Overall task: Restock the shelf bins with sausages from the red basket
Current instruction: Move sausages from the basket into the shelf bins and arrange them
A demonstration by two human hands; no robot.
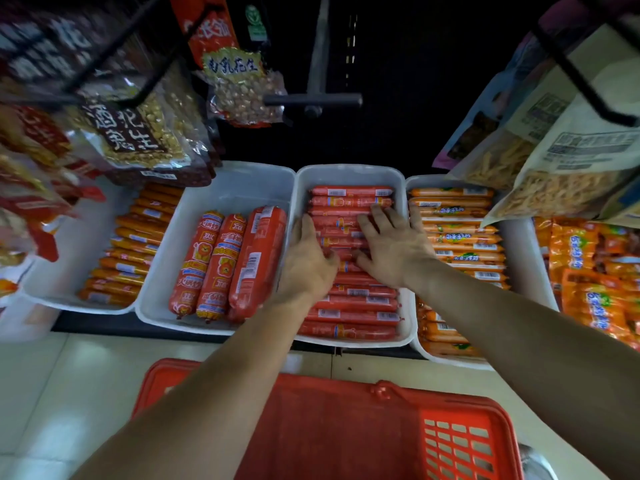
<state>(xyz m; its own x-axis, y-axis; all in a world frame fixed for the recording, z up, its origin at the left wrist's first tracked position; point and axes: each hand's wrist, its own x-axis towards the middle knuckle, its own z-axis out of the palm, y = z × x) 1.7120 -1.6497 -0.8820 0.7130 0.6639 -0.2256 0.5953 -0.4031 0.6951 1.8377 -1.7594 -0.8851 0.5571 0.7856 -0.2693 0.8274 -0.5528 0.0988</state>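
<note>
A white shelf bin (349,173) in the middle holds a stacked row of thin red sausages (353,315) lying crosswise. My left hand (306,259) lies flat on the sausages at the bin's left side, fingers straight. Beside it, my right hand (393,245) presses flat on the same stack, fingers spread toward the far end. Neither hand holds anything. The red basket (460,441) stands on the floor below me, under my forearms; its contents are hidden by my left arm.
The bin to the left (221,188) holds three thick red sausages (225,265). Bins of orange sausages sit far left (128,251) and right (460,233). Orange snack packs (595,282) lie far right. Hanging peanut bags (138,129) and snack bags (554,157) overhang the bins.
</note>
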